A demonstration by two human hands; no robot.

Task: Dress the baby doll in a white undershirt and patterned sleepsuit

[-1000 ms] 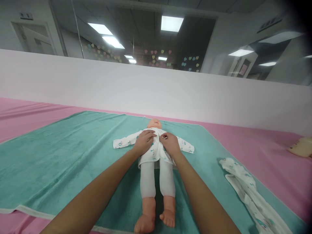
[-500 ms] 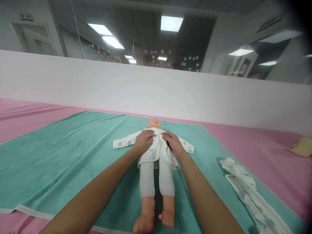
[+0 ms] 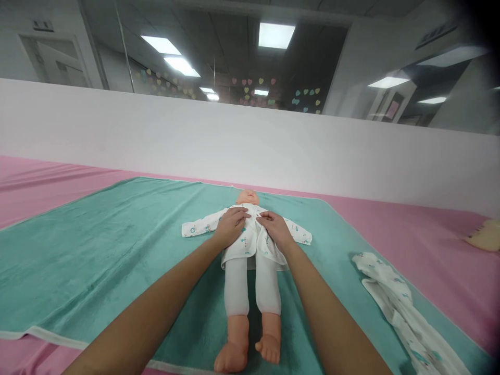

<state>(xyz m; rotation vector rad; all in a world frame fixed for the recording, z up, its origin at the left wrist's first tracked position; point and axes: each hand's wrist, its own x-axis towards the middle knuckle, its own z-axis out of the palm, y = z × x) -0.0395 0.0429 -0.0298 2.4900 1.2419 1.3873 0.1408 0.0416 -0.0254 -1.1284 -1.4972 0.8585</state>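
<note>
A baby doll (image 3: 237, 333) lies on its back with its feet toward me, its arms spread inside the sleeves. It wears a white printed baby shirt (image 3: 239, 251) with a front opening and white leggings (image 3: 236, 286). My left hand (image 3: 231, 225) rests on the shirt's chest, fingers stretched along the fabric beside the opening. On the other side, my right hand (image 3: 275, 229) has its fingertips pinched together at the shirt's front edge. The fine detail under the fingertips is hidden.
A teal blanket (image 3: 97, 250) lies under the doll, over a pink cover (image 3: 425, 234). White printed clothing (image 3: 402, 307) lies crumpled at right. A pale yellow object (image 3: 485, 235) sits at the far right edge. Behind stands a white low wall (image 3: 234, 140) below glass.
My right fingers have drawn closer together at the shirt's front edge and shifted slightly toward the middle. My left hand stays nearly where it was.
</note>
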